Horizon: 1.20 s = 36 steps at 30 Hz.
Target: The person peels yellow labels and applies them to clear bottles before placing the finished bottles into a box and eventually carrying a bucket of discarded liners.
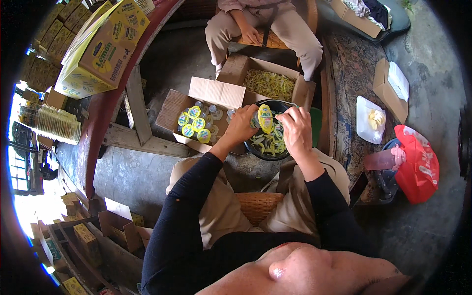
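My left hand (242, 123) is closed around a small clear plastic bottle (265, 119) with an oval yellow label facing up. Close to the label's right edge, my right hand (296, 129) has its fingers pinched together; what they hold, if anything, is too small to make out. Both hands are over a dark bowl (268, 158) between my knees, which contains yellow-green strips (268, 143). Left of it, an open cardboard box (169, 110) holds several clear bottles with yellow oval labels (197, 124).
Beyond the bowl, another open cardboard box (236, 69) contains many yellow-green strips. A seated person (268, 24) faces me behind it. To the right are a white foam tray (363, 129), a pink cup (381, 160) and a red bag (418, 167). A yellow carton (105, 54) stands on the left table.
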Each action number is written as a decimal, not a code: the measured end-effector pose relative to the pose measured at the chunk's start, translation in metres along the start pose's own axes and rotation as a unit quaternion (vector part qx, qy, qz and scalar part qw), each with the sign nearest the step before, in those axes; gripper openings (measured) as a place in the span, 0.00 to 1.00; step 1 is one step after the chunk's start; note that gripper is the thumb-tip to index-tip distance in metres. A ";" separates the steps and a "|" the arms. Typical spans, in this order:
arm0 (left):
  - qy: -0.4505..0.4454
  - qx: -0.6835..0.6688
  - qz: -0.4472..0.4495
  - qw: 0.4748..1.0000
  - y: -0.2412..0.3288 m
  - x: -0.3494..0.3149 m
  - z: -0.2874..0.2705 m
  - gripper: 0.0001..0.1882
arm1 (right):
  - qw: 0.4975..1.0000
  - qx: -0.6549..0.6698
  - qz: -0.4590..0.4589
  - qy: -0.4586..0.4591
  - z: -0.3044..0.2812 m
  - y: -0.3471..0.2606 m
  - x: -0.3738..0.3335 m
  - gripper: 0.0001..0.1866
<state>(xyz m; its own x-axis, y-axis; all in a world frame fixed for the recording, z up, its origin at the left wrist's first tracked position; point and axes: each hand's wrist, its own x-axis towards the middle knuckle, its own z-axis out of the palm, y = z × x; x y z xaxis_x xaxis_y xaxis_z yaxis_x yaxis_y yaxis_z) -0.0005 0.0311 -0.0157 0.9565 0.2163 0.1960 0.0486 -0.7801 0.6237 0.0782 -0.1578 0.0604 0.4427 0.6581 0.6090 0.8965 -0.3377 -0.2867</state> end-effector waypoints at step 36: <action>0.008 -0.095 -0.009 0.995 -0.004 0.006 0.005 0.30 | 0.997 -0.052 0.042 -0.041 0.024 0.022 -0.004 0.06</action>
<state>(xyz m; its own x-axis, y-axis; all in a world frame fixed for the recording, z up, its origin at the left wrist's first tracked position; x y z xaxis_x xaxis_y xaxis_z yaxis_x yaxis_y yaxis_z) 0.0062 0.0318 -0.0210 0.9512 0.2400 0.1940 0.0094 -0.6508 0.7592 0.0962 -0.1520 0.0343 0.5200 0.6757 0.5225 0.8513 -0.4598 -0.2527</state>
